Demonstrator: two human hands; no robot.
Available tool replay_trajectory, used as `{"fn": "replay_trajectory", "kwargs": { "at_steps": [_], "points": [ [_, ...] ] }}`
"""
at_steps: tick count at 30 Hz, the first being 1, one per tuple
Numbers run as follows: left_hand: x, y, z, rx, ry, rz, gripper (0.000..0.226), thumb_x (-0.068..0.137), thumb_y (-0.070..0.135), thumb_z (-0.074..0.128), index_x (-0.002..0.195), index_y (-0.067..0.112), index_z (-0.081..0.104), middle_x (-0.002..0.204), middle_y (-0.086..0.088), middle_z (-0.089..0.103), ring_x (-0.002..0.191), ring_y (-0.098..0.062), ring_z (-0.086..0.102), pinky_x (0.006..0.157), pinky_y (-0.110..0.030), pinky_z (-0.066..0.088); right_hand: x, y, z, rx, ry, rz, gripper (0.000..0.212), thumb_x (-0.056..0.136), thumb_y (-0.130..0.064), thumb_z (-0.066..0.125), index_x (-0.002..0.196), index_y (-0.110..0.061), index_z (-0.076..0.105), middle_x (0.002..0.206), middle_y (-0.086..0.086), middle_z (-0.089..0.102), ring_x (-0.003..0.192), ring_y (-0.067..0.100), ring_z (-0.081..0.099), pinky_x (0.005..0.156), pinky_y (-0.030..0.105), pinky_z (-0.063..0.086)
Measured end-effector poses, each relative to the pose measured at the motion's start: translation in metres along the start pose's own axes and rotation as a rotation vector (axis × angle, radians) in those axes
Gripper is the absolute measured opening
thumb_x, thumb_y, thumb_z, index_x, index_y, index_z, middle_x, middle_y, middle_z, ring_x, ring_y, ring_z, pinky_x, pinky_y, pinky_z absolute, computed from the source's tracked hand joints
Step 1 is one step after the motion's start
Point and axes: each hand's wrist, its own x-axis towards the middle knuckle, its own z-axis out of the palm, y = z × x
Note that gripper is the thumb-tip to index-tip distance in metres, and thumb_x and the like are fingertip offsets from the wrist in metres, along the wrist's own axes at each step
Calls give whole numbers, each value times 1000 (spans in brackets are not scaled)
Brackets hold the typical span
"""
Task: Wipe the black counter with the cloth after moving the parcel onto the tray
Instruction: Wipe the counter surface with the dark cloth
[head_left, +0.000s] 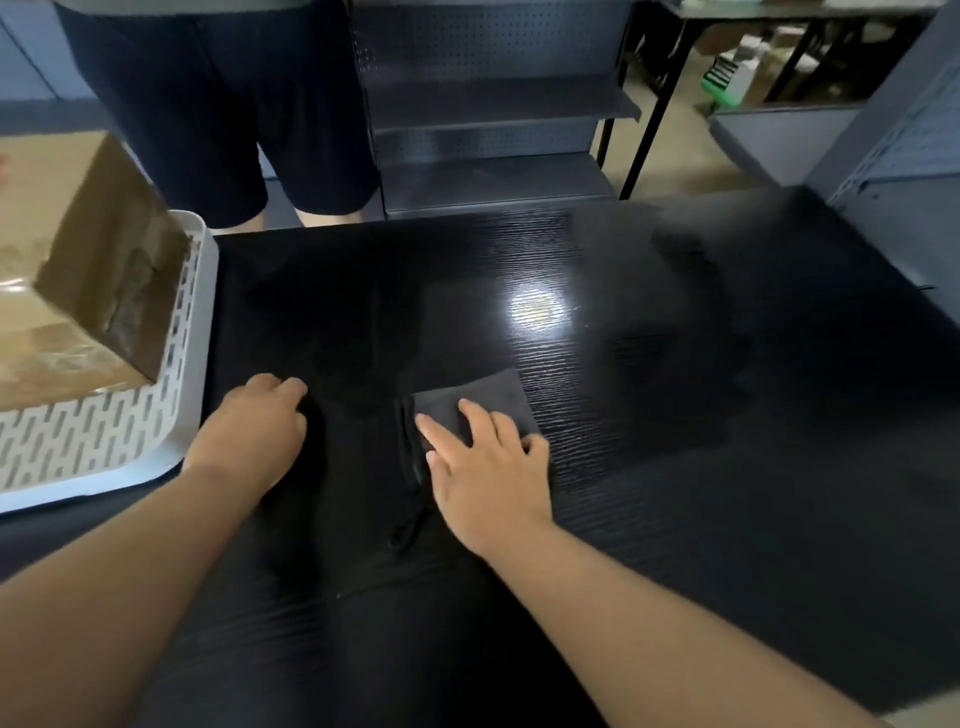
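A dark grey folded cloth (480, 402) lies on the black counter (675, 415) near the middle front. My right hand (485, 467) lies flat on the cloth with fingers spread and straight, pressing it down. My left hand (257, 431) rests on the counter to the left of the cloth, fingers curled under, holding nothing that I can see. A brown cardboard parcel (78, 260) wrapped in clear tape sits in the white slotted tray (104, 436) at the left edge.
A person in dark shorts (218, 104) stands just behind the counter's far left edge. Dark metal shelving (493, 114) stands behind the counter, and a grey cabinet (893, 156) borders its right side. A bright light glare shows on the counter's centre.
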Motion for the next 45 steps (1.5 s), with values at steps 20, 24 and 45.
{"fn": "replay_trajectory", "kwargs": {
  "at_steps": [20,24,45],
  "points": [
    [41,174,-13,-122,50,97,42,101,27,35,141,19,41,140,-5,44,124,-23,45,98,-37,46,75,105,-34,2,-176,-52,47,99,-46,24,145,-50,12,159,-4,9,142,19,11,109,48,14],
    [51,193,-15,-130,22,121,42,101,28,34,142,20,40,142,-1,41,126,-20,44,100,-35,45,140,175,-51,-28,-110,149,45,97,-49,24,142,-55,19,158,-7,14,142,20,16,107,48,19],
    [100,238,-15,-35,-35,93,40,101,31,31,124,10,55,134,-9,51,128,-26,42,109,-37,29,289,248,-86,1,-224,316,47,99,-45,19,145,-52,12,160,-7,6,145,22,6,110,54,13]
  ]
}}
